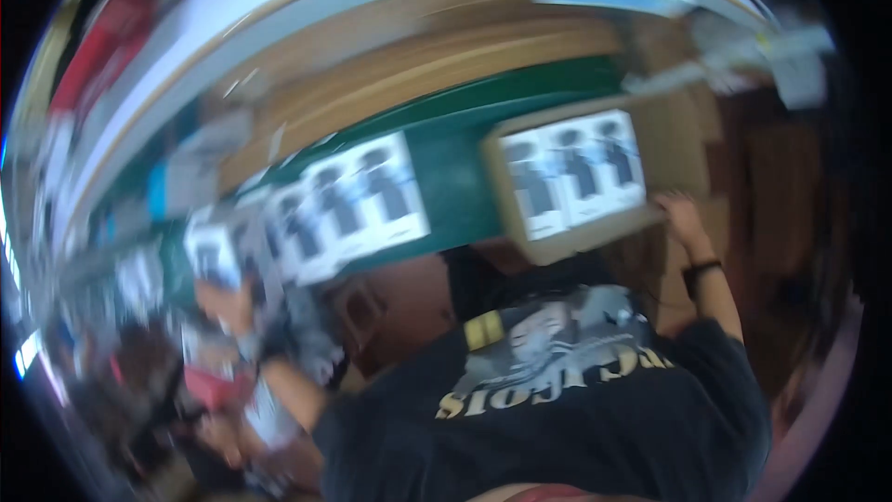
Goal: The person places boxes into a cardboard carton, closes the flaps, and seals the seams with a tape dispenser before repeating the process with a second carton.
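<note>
The work looks partway along: three white printed boxes (583, 167) stand side by side within the open cardboard carton (595, 234) on the person's right, while a row of similar white boxes (339, 200) lies outside it along the green work surface (455, 177), seemingly yet to be dealt with; how many is hard to count, since the leftmost are blurred. The carton's flaps are not closed over its contents. The left hand (226, 305) is at the lower edge of another white box (212, 253), but blur hides whether the fingers are clamped on it or merely resting there. The right hand (683, 218) touches the carton's near right corner, and one cannot tell whether its fingers pinch the cardboard
</note>
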Tool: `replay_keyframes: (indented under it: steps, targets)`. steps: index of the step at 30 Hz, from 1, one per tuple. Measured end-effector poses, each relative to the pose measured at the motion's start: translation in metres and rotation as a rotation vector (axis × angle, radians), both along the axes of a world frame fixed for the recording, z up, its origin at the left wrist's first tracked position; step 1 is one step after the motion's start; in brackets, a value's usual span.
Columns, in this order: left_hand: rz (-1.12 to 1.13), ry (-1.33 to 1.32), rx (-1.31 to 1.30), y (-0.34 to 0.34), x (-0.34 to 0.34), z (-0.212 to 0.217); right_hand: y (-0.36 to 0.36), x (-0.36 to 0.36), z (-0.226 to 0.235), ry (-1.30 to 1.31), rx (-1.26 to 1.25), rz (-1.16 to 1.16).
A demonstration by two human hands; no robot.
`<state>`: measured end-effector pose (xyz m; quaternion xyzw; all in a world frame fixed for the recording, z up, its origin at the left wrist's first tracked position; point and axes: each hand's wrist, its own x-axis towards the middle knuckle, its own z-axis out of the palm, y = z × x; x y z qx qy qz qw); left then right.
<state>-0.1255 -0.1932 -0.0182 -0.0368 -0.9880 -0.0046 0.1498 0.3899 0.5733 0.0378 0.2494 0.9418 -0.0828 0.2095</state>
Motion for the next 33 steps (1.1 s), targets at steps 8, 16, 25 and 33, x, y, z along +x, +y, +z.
replay_keyframes:
  steps: [8, 16, 25, 33]
  targets:
    - [-0.069, -1.158, 1.665, 0.387, 0.242, 0.131, 0.014, 0.029, -0.019, 0.226, -0.032, 0.123]
    - [-0.083, -1.812, 1.514, 0.701, 0.331, 0.070, 0.075, 0.101, -0.024, 0.642, -0.176, 0.244]
    - [-0.114, -0.985, 0.894, 0.778, 0.385, -0.005, 0.105, 0.119, -0.022, 0.437, -0.338, 0.191]
    - [0.038, -0.666, 0.438, 0.827, 0.440, 0.037, 0.112, 0.115, -0.001, 0.397, -0.336, 0.343]
